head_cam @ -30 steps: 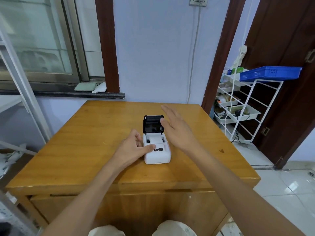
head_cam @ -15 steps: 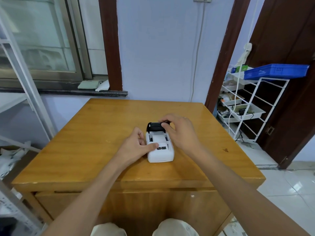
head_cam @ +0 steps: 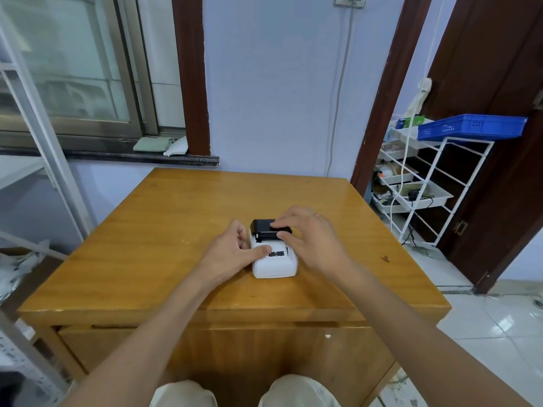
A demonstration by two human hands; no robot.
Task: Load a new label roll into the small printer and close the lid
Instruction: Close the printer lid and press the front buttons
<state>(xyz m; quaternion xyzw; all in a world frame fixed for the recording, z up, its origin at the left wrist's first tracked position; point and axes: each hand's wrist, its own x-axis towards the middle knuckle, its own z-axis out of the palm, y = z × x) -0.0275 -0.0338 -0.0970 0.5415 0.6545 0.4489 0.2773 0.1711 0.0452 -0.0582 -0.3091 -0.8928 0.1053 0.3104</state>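
Observation:
A small white printer (head_cam: 274, 264) sits near the middle of the wooden table (head_cam: 164, 230). Its black lid (head_cam: 262, 227) is folded nearly flat over the back of the body, with a narrow gap still showing at the front. My right hand (head_cam: 311, 239) lies on top of the lid, fingers pressing on it. My left hand (head_cam: 232, 254) grips the printer's left side, thumb resting on the white top by a small black strip. The label roll is hidden inside.
A white wire rack (head_cam: 423, 186) with trays and a blue crate (head_cam: 470, 127) stands to the right of the table by a dark door. A window sill (head_cam: 141, 155) runs behind the table on the left. My knees (head_cam: 244, 392) show below the table's front edge.
The lid stood upright a second ago; my right hand came onto it and has pushed it down towards the body. My left hand has stayed on the printer's left side.

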